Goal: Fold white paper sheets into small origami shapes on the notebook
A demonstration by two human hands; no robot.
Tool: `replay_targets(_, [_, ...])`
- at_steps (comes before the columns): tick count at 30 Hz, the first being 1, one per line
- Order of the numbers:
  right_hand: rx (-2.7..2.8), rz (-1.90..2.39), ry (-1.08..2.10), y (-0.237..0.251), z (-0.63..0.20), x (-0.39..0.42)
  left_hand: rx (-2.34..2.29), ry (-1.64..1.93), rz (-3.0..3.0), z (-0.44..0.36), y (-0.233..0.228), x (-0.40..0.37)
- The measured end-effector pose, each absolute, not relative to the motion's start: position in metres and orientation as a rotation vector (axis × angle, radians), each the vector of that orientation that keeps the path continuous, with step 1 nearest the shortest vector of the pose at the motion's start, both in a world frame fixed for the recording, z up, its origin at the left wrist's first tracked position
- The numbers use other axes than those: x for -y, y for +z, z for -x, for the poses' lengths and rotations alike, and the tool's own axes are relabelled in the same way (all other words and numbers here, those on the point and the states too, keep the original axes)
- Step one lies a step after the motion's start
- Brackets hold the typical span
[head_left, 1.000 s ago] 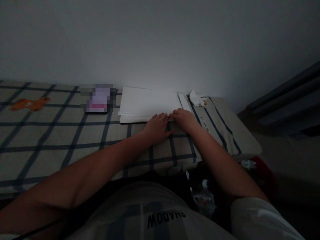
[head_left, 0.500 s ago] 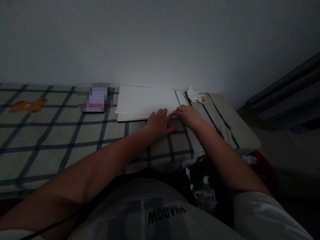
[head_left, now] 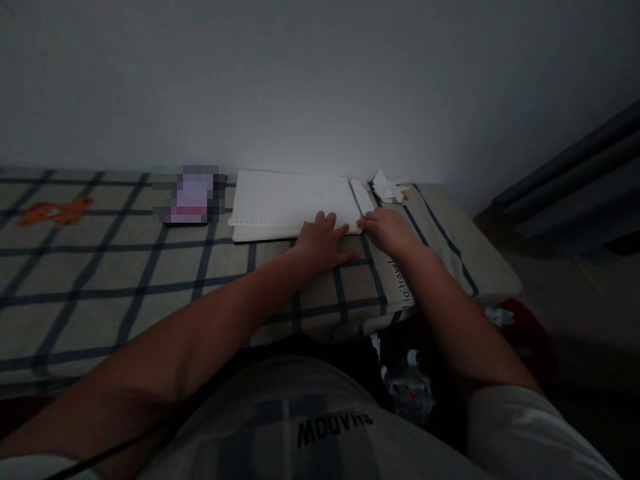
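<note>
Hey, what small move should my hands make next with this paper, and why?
Perhaps press the white, hole-punched paper flat at its near right corner: your bare right hand has its fingertips there, while your bare left hand lies spread over the near edge, likely steadying it.

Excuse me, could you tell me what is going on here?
A person has both bare hands at a sheet of paper on a checked cloth. The left hand lies spread over its near edge. The right hand has its fingertips at the near right corner; whether they pinch it is unclear. White scraps lie to the right, a blurred purple object to the left.
</note>
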State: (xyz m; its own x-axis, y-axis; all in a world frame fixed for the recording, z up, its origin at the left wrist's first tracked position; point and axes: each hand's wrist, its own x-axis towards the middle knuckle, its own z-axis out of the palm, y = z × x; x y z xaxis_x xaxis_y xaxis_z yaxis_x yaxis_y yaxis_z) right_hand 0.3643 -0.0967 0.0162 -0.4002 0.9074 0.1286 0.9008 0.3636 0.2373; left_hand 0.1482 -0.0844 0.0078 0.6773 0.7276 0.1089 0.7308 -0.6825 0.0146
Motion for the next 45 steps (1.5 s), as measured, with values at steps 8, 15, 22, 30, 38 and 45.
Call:
replay_targets(8, [-2.509, -1.891, 0.342, 0.014, -0.330, 0.107, 1.242, -0.219, 2.816, -0.148, 0.010, 0.089])
replay_targets(15, [-2.435, -1.945, 0.370, 0.014, -0.315, 0.111, 1.137, -0.215, 2.801, -0.130, 0.012, 0.086])
replay_targets(22, [-2.351, -2.053, 0.432, 0.017, -0.313, 0.115, 1.096, -0.104, 2.812, -0.080, 0.013, 0.087])
replay_targets(30, [-2.631, -1.791, 0.221, 0.031, -0.263, 0.110, 0.948, -0.059, 2.919, -0.057, 0.012, 0.075])
replay_targets(38, [-2.647, -1.807, 0.248, 0.015, -0.257, 0.100, 0.977, -0.173, 2.843, -0.068, 0.011, 0.072])
replay_targets(45, [-2.606, -1.830, 0.282, 0.015, -0.254, 0.103, 0.938, -0.180, 2.807, -0.066, 0.012, 0.067])
